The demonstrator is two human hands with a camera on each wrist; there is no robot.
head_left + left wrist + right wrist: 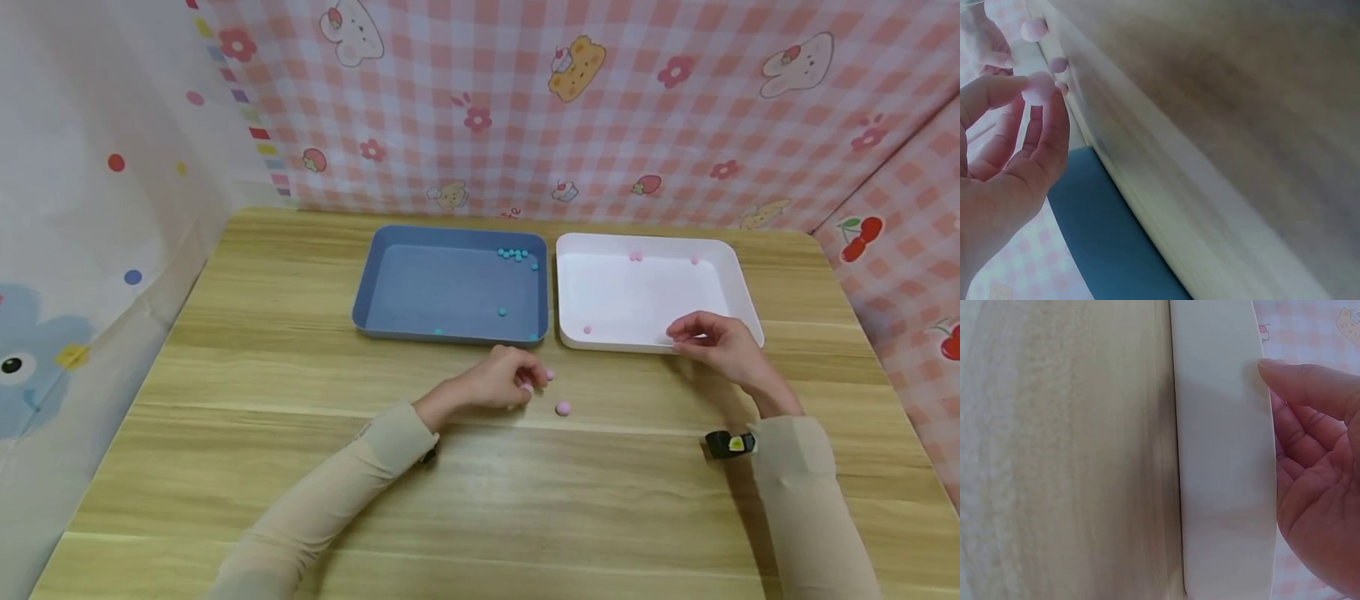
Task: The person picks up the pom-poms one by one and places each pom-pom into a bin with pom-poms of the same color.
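Note:
In the head view my left hand [495, 379] is low over the table in front of the blue tray [450, 337]. It pinches a small pink ball [1039, 87] between thumb and fingertips, clearest in the left wrist view. Close by on the wood lie a pink ball [563, 408] and a smaller-looking one [550, 375]. My right hand [716, 342] is at the front rim of the white tray [622, 346], fingers bent over its inside. Its thumb [1291, 378] is at the rim in the right wrist view; the wall hides the fingertips, so whether they hold anything cannot be told.
Several teal balls [518, 257] lie in the blue tray, mostly in its far right corner. A few pink balls [636, 257] are spread about the white tray. Both trays stand side by side on the wooden table [487, 500], before a pink checked cloth [510, 158].

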